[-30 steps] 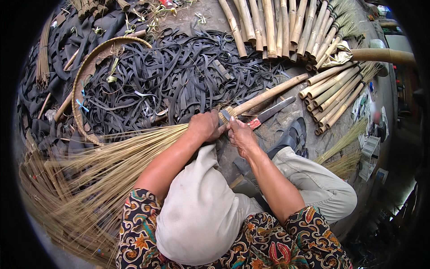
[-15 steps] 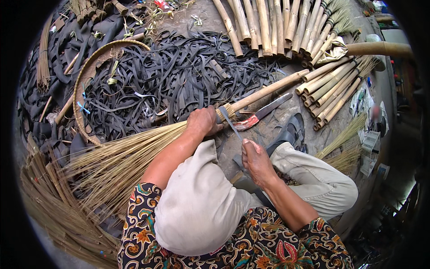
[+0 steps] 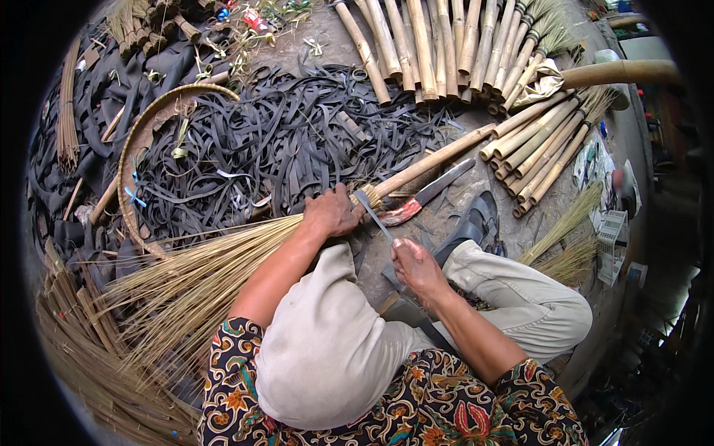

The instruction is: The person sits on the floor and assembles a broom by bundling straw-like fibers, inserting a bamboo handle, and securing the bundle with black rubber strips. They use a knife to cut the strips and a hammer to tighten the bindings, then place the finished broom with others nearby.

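Broom bristles (image 3: 223, 254) left of centre were straw-yellow, rubber strips (image 3: 297, 141) above charcoal, the shirt (image 3: 372, 405) at bottom black with cream-and-orange scrolls.

From the head of a seated person (image 3: 446, 394), one wide fisheye camera looks steeply down, near the straw broom (image 3: 256, 245), facing across it and taking in floor (image 3: 316, 26) on the broom's far side.

The pole (image 3: 435, 159) looks smooth wood, the strip (image 3: 376, 218) matt.
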### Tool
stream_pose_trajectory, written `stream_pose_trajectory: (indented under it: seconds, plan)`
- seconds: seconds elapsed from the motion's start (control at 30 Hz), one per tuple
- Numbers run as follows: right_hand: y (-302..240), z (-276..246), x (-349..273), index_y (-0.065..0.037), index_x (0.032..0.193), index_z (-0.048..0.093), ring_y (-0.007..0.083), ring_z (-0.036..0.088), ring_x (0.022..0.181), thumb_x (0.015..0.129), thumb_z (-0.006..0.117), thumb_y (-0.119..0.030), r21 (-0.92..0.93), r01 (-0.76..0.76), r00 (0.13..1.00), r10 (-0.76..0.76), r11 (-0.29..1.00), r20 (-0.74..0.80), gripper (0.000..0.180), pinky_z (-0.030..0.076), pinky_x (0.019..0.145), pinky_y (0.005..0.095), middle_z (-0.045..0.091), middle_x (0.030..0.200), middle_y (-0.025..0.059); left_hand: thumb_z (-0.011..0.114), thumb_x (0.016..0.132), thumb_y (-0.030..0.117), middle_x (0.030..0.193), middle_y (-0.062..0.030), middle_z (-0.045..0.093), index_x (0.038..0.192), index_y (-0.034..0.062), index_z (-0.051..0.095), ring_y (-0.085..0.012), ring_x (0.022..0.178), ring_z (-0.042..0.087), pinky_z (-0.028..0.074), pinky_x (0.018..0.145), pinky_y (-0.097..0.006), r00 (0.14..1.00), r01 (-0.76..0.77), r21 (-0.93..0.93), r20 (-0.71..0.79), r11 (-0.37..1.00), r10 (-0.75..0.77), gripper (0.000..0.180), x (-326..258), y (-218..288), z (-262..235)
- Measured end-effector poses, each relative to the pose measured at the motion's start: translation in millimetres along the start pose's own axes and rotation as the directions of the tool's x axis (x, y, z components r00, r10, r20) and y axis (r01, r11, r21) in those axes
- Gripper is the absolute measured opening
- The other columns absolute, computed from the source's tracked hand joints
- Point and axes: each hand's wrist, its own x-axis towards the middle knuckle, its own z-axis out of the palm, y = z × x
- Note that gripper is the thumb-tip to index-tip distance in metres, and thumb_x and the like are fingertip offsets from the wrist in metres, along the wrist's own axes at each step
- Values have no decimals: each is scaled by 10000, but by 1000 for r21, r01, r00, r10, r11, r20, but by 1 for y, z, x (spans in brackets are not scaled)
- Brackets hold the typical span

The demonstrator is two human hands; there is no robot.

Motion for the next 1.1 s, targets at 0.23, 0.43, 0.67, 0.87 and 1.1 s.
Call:
stream_pose_trajectory:
  seconds: [0.23,0.43,0.67,0.87,1.1]
  plan:
    - [20,-23,-26,-23,893,513,235,503,708,1123,451,-370,-579,226,974,-178,784,140,421,443,703,420,491,751,93,597,952,685,1163,-277,735,1281,0,680,-437,1115,701,525,976,-507,998,-64,-252,-34,966,57,765,-11,-14,-9]
    - [36,-42,56,-30,1021,588,337,582,801,1103,481,-331,-620,278,959,-173,733,225,330,491,799,436,599,863,173,881,824,518,941,-48,724,1146,8,765,-152,827,618,483,739,-314,980,-140,-639,19,757,197,614,-41,-23,-51]
    - [-19,-28,136,-39,1156,642,392,672,1160,976,614,-180,-621,692,713,-487,370,505,231,528,907,506,726,1140,207,902,835,468,1043,-21,748,1199,11,764,-97,904,635,507,843,-265,851,64,-869,304,491,428,601,-43,-30,-58]
    - [-58,-33,132,-41,1202,717,440,715,1029,984,651,-329,-967,247,965,76,66,251,367,560,921,522,732,1154,253,825,853,512,1079,-133,780,1177,19,753,-274,949,731,551,894,-405,984,-76,-610,81,789,157,594,-18,-23,-27]
    - [-95,-2,148,-113,1255,672,410,707,1021,1009,655,-338,-830,556,737,-440,-36,513,334,574,847,512,713,1123,171,768,854,507,1146,-200,748,1191,52,729,-378,1117,706,550,943,-500,997,-22,-311,-74,950,-1,568,-14,-12,-2]
